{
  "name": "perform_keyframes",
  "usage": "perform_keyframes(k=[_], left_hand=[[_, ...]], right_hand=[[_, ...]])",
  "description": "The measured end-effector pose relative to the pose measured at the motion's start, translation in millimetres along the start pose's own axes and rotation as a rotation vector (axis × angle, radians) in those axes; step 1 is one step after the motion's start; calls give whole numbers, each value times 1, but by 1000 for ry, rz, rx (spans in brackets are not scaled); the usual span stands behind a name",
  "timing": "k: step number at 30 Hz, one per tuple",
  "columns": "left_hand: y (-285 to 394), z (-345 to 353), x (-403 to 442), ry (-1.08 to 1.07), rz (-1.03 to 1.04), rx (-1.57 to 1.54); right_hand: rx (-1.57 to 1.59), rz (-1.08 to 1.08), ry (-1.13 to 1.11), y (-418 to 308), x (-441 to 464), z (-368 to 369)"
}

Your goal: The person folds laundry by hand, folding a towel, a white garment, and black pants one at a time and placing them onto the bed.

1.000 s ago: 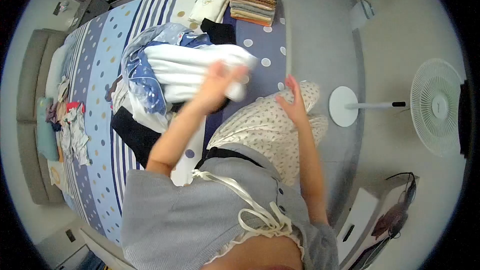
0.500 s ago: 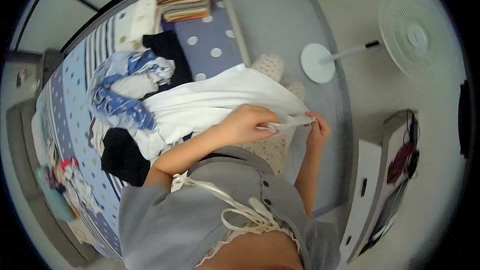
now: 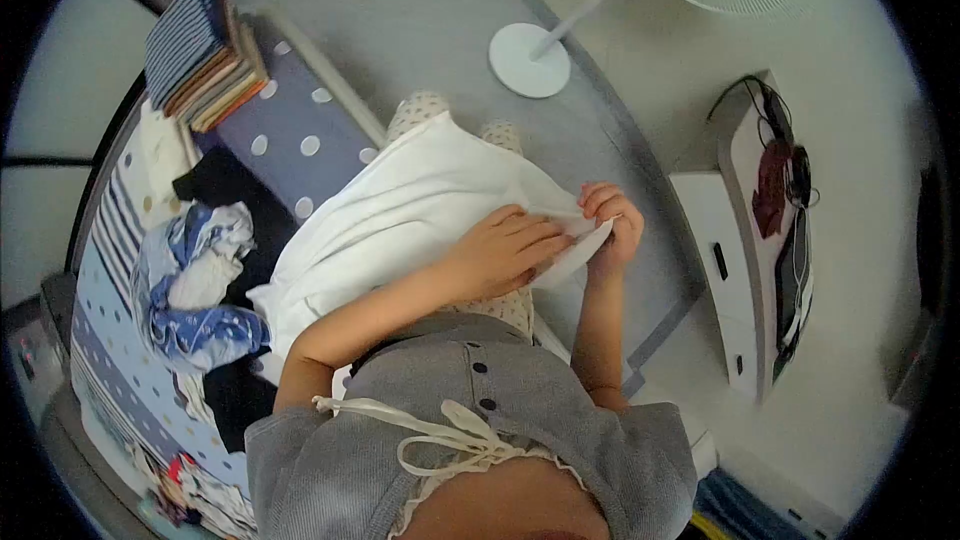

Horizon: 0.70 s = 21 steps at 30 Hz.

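Note:
A white garment is draped over my lap and knees, its left end reaching the clothes on the bed. My left hand lies on it with fingers stretched out and slightly apart; the thumb is partly hidden. Close beside it, my right hand is closed on the garment's edge, fingers curled around the cloth. Most of the garment's shape is hidden in loose folds. Left of it lies a crumpled blue-and-white garment, with black clothing around it.
Folded clothes are stacked at the bed's upper corner, on the polka-dot sheet. More loose clothes lie lower left. A white standing fan is on the grey floor. To the right is a white cabinet with cables on top.
My left hand has gone from pinching the cloth to lying flatter on it. My right hand still grips the edge, more curled. The view has turned, shifting the bed and fan leftward.

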State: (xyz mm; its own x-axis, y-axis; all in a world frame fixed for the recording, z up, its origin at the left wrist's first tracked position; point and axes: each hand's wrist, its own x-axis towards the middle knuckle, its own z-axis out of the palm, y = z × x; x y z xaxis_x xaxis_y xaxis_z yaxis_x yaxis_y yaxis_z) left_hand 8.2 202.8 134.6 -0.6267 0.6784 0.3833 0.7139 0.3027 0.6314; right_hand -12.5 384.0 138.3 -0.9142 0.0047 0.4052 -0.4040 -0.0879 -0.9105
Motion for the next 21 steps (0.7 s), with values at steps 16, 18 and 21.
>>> perform_keyframes(k=[16, 18, 21], left_hand=[[-22, -24, 12, -50, 411, 4], [-8, -6, 19, -31, 562, -102], [13, 8, 35, -69, 754, -154]], right_hand=[[-519, 710, -854, 46, -23, 23], [-505, 785, -856, 57, -43, 24], [-502, 910, -857, 45, -65, 1]])
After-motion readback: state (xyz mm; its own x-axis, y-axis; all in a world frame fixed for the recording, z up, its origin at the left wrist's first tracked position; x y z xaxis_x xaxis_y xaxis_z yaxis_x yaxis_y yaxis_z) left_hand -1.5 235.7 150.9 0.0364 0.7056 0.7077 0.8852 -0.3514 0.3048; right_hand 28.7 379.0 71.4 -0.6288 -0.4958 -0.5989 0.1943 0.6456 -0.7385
